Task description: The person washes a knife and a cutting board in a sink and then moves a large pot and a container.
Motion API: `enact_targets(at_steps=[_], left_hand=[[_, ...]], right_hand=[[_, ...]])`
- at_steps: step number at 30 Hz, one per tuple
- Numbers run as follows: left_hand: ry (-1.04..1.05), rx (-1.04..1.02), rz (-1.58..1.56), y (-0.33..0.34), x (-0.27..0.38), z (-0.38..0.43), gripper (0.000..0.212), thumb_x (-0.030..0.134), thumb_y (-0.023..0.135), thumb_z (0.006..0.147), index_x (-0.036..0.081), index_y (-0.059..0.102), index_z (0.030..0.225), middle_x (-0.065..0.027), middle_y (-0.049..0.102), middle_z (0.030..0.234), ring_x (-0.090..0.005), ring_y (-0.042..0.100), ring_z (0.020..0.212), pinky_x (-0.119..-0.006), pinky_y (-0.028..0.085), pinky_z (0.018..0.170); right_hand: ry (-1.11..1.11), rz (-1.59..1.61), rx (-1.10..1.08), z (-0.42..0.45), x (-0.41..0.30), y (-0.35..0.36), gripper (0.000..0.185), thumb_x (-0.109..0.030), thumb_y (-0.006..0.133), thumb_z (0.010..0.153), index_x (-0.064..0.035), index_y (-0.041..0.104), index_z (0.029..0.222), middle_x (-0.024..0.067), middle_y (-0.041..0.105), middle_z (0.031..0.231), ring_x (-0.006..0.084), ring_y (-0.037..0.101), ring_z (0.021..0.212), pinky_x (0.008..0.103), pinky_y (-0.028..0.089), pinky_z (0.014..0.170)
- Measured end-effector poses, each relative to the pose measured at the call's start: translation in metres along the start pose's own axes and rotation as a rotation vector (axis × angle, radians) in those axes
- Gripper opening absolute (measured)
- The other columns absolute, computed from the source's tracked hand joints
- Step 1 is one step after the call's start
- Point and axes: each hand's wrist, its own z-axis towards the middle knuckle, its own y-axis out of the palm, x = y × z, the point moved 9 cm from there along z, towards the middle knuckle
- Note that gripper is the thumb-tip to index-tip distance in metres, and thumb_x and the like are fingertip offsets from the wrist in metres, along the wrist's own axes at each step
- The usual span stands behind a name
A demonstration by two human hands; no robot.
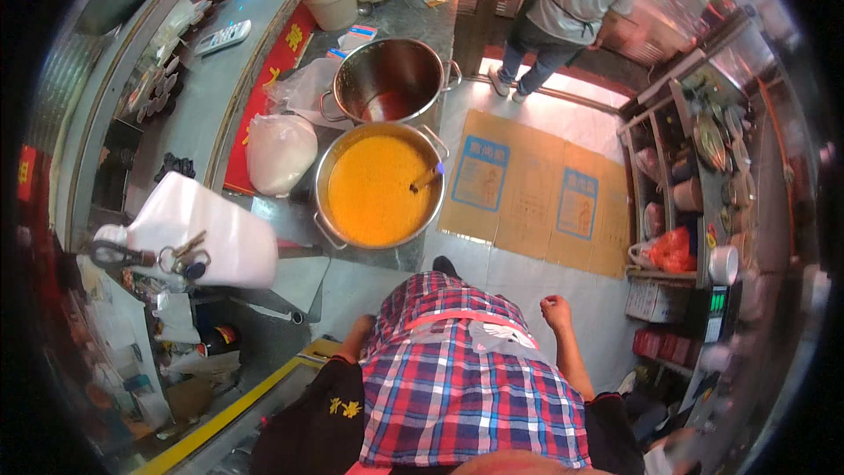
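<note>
My right hand (556,312) hangs beside the plaid apron (475,396), fingers curled in, with nothing visible in it. At my other side, the apron partly covers my left hand (362,328), so its fingers are hard to make out. Before me, on the dark counter (412,231), stands a steel pot of orange-yellow liquid (376,191). A handle with a purple end (428,177) pokes out of that liquid near the right rim. Just behind is a second steel pot (389,72), with reddish-brown residue inside. A filled white plastic bag (282,153) sits left of the pots.
Flattened cardboard (534,191) covers part of the floor. Shelves (666,198) with bags and containers line the right. Another person (570,6) stands by the doorway. Scissors (122,255) and keys (188,256) hang by a white container (204,231). A yellow-edged cabinet (231,415) is near my left.
</note>
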Motion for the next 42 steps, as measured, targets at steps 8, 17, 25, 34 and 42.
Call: enact_targets(at_steps=[8,17,25,34,42], left_hand=[[-0.35,0.279,-1.104,-0.027,0.061,-0.028,0.025,0.026,0.063,0.097,0.005,0.071,0.107,-0.008,0.069,0.088,-0.0176,0.068,0.069,-0.032,0.051,0.055],[-0.602,0.757,-1.653,0.039,0.174,-0.072,0.028,0.027,0.058,0.101,0.006,0.065,0.118,-0.0074,0.069,0.095,-0.0179,0.067,0.072,-0.029,0.049,0.057],[-0.839,0.535,-1.108,0.219,0.341,-0.059,0.022,0.026,0.06,0.093,0.01,0.073,0.097,-0.0135,0.074,0.091,-0.0277,0.072,0.083,-0.044,0.057,0.072],[-0.821,0.788,-1.345,0.212,0.448,0.016,0.028,0.031,0.062,0.096,0.009,0.069,0.113,-0.0104,0.074,0.099,-0.0233,0.071,0.09,-0.038,0.056,0.076],[-0.555,1.227,-2.174,0.092,0.407,-0.023,0.042,0.038,0.063,0.101,0.008,0.06,0.131,-0.009,0.071,0.113,-0.0204,0.07,0.095,-0.031,0.054,0.077]], right_hand=[[-0.743,0.071,-0.005,0.137,-0.384,-0.068,0.043,-0.012,0.072,0.089,-0.0022,0.063,0.13,0.0218,0.068,0.117,0.039,0.065,0.107,0.046,0.053,0.097],[-1.647,-0.343,-0.13,0.216,-0.646,-0.097,0.039,-0.015,0.074,0.085,-0.0058,0.069,0.122,0.0124,0.065,0.125,0.033,0.057,0.125,0.0538,0.035,0.118],[-2.053,-0.593,-0.509,0.235,-0.661,-0.005,0.031,-0.034,0.066,0.093,-0.0086,0.071,0.11,0.0133,0.074,0.099,0.0321,0.069,0.103,0.0528,0.047,0.101],[-2.174,-0.588,-0.655,0.227,-0.686,-0.037,0.025,-0.026,0.065,0.093,-0.0031,0.057,0.098,0.0202,0.066,0.069,0.0443,0.066,0.066,0.0556,0.053,0.063],[-2.261,-0.351,-0.444,0.218,-0.726,-0.09,0.018,-0.024,0.067,0.093,-0.0081,0.058,0.091,0.0143,0.067,0.072,0.0383,0.068,0.066,0.0511,0.054,0.056]])
